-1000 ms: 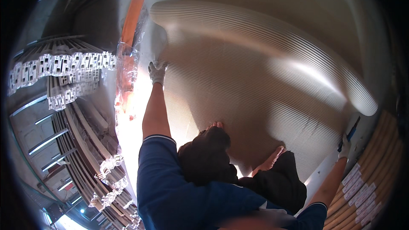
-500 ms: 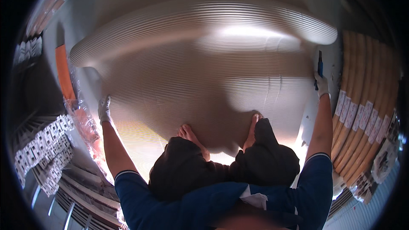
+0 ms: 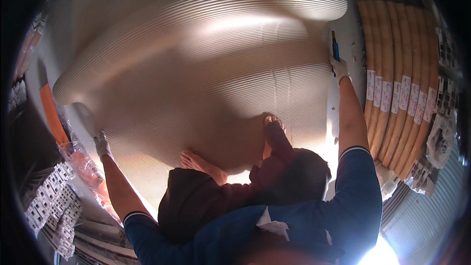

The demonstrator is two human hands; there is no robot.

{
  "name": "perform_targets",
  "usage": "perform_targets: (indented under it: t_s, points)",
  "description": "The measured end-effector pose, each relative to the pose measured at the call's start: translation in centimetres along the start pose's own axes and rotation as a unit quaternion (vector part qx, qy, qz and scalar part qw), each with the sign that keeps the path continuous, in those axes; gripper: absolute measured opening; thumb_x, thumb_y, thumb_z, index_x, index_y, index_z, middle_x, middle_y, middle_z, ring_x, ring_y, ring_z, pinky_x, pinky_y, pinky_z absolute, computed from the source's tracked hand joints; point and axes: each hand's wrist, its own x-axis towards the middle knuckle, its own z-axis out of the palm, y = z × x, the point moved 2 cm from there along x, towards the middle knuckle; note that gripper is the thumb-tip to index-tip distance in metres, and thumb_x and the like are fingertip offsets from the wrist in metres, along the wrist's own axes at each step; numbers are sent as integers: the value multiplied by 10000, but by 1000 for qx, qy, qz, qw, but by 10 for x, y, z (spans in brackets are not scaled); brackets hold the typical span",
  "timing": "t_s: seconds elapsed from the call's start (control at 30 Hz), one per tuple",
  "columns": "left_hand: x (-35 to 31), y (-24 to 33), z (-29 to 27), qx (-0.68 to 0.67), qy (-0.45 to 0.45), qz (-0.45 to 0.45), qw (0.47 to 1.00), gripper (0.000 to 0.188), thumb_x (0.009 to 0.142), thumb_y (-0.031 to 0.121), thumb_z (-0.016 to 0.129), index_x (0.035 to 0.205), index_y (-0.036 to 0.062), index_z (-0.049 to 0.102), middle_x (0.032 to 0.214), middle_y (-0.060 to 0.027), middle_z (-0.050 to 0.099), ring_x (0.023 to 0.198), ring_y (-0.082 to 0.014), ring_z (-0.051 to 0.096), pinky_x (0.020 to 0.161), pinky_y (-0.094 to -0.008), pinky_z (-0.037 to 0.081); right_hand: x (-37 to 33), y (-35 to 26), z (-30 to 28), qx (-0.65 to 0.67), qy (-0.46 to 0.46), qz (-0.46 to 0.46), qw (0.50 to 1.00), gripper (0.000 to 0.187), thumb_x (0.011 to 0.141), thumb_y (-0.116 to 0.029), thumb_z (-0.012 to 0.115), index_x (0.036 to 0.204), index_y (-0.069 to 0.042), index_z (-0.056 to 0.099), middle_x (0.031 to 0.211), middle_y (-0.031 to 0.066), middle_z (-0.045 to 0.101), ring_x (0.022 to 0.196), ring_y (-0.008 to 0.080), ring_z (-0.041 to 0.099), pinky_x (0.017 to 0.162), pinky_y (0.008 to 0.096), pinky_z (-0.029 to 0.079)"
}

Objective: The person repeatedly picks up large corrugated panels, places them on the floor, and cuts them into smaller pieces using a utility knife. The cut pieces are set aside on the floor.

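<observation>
A wide sheet of corrugated cardboard (image 3: 196, 88) lies before me on the floor, its far end curling up into a roll (image 3: 206, 7). At the sheet's left edge is my left hand (image 3: 102, 146) in a pale glove, fingers closed on the cardboard's border. My right hand (image 3: 340, 70), also gloved, is at the right edge, wrapped round a blue utility knife (image 3: 335, 50) whose dark tip points away from me. Whether the right fingers also grip the cardboard I cannot tell. My bare feet (image 3: 198, 163) stand on the near part of the sheet.
Long brown wrapped bundles (image 3: 392, 64) with white labels lie along the right side. Stacked white slotted profiles (image 3: 49, 196) stand at the left, near an orange strip (image 3: 53, 113) and crumpled clear plastic (image 3: 81, 164). Bright light falls near my knees.
The whole view has tilted and shifted, so the right side now appears higher and further left. Both hands stay at the sheet's edges; the knife stays in my right hand.
</observation>
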Motion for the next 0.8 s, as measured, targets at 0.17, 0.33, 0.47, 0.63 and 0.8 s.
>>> perform_targets:
  t_s: [0.17,0.33,0.47,0.63,0.8]
  points:
    - [-4,3,-1,-15,13,18,1000,979,803,771,346,1445,35,269,1419,-209,390,1303,-361,385,1073,-419,305,-6,-5,-5,-49,-4,19,999,508,800,-504,601,930,-21,693,753,112,644,682,208,616,635,350,465]
    - [-2,2,1,-26,29,46,998,953,823,747,348,1433,17,285,1403,-224,404,1291,-369,398,1060,-428,326,0,1,7,-80,47,1,996,455,818,-473,580,971,-59,692,848,149,674,828,283,653,746,380,481]
    - [-3,1,4,-38,37,44,998,941,821,744,358,1430,28,299,1398,-234,405,1282,-374,407,1048,-430,342,-15,-11,-3,-66,96,42,992,449,824,-469,581,1023,-76,667,936,179,673,939,342,636,812,412,472]
    - [-9,2,11,-36,51,36,997,895,821,719,397,1428,65,316,1373,-207,440,1259,-360,433,1035,-420,361,-62,-63,-58,-111,181,-27,977,445,827,-482,583,999,-77,652,907,165,675,901,344,641,803,412,476]
    - [-16,4,21,-41,75,37,996,868,821,707,423,1418,84,331,1325,-215,468,1188,-393,487,928,-475,457,-137,-149,-86,55,88,-143,984,250,859,-305,648,958,-79,610,659,11,569,554,82,535,503,252,434]
